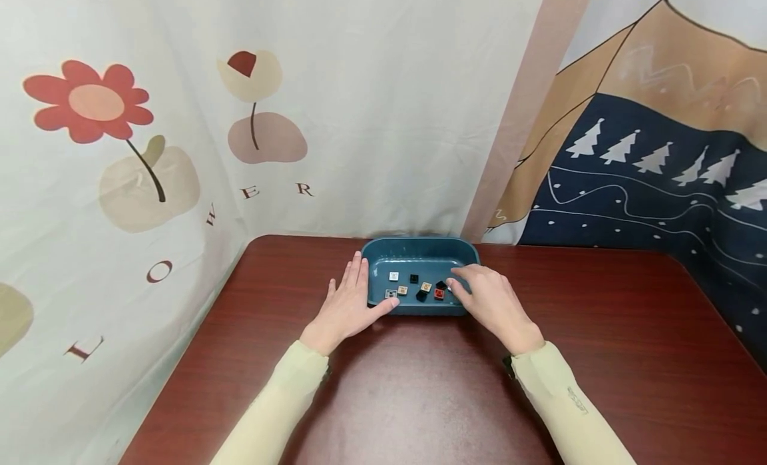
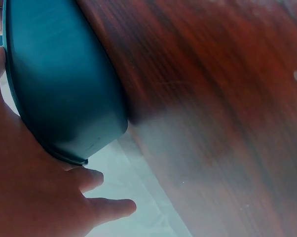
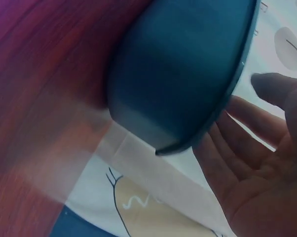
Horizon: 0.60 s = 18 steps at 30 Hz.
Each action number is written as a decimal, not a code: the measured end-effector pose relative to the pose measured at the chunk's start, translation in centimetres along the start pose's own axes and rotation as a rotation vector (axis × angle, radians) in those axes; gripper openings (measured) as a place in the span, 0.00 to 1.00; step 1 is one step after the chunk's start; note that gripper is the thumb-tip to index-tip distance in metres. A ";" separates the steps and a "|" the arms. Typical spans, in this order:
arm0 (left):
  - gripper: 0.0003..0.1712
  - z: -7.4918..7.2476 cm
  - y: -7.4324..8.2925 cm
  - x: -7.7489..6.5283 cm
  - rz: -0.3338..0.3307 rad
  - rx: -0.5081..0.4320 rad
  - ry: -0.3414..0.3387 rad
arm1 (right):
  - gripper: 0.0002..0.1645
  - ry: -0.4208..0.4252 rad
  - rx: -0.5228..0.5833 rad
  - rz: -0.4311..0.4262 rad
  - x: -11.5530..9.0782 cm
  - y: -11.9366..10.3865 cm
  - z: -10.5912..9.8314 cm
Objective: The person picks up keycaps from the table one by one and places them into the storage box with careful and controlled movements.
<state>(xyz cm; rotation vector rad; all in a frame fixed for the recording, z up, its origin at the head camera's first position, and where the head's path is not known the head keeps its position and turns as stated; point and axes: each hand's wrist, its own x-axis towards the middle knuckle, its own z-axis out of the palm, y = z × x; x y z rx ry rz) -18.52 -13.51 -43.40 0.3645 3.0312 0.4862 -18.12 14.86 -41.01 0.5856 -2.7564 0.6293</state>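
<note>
A blue-green rectangular tray [image 1: 419,310] with rounded corners stands against the curtain side of the table. Small square pieces that look like keycaps lie in it, among them a white one [image 1: 393,276], a red one [image 1: 439,294] and several black ones. My left hand [image 1: 346,305] rests on the tray's left end, fingers straight along the rim and thumb over the front edge. Over the right end reaches my right hand [image 1: 494,304], its fingers above the pieces. In the right wrist view the thumb stands apart from the fingers, and the rim partly hides the fingertips.
The tray stands on a reddish-brown wooden table [image 1: 413,392] with rounded back corners. Behind it hangs a white curtain [image 1: 383,118] printed with flowers and letters. To the right is a dark blue printed cloth [image 1: 629,205] with trees.
</note>
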 end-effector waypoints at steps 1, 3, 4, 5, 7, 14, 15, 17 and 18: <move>0.68 0.0 0.0 0.0 0.000 -0.003 0.002 | 0.21 0.021 0.001 -0.003 -0.2 0.1 -0.2; 0.67 0.0 -0.2 -0.1 -0.002 -0.005 0.004 | 0.23 0.055 -0.007 -0.001 -0.6 0.1 -0.6; 0.67 -0.1 -0.2 -0.2 -0.001 -0.008 0.007 | 0.24 0.068 -0.007 0.002 -0.9 0.1 -0.7; 0.67 -0.1 -0.3 -0.2 0.000 -0.011 0.010 | 0.25 0.078 -0.005 0.007 -1.1 0.2 -0.9; 0.66 -0.1 -0.4 -0.3 0.003 -0.019 0.014 | 0.27 0.092 0.000 0.018 -1.6 0.2 -1.2; 0.63 -0.3 -0.9 -0.8 0.005 -0.034 0.034 | 0.33 0.101 -0.024 0.009 -2.8 0.1 -1.5; 0.63 -0.3 -0.9 -0.9 0.009 -0.035 0.038 | 0.33 0.104 -0.032 0.006 -2.9 0.1 -1.6; 0.63 -0.3 -1.0 -1.0 0.023 -0.033 0.052 | 0.35 0.112 -0.053 0.005 -3.2 0.3 -1.6; 0.62 -0.3 -1.0 -1.0 0.032 -0.030 0.061 | 0.36 0.117 -0.061 0.007 -3.4 0.4 -1.7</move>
